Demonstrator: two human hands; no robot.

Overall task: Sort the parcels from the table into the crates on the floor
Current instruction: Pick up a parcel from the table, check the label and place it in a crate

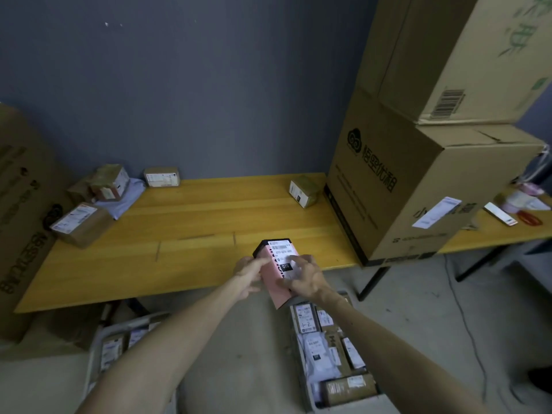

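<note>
Now left hand (pixel 249 271) and right hand (pixel 303 277) gripping one pink parcel (pixel 276 282), two crates (pixel 310 383) below.

Parcels (pixel 89 201) lie clustered at the far left of the tabletop (pixel 191 222); one parcel (pixel 304 191) sits far right, beside stacked cartons (pixel 418 174). Two crates stand on the floor before the tabletop: left crate (pixel 98 348), right crate (pixel 301 383), both holding parcels.

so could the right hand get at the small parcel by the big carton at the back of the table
Probably not right now: the right hand is busy on the pink parcel. The bare table leaves the way to the small parcel free.
</note>
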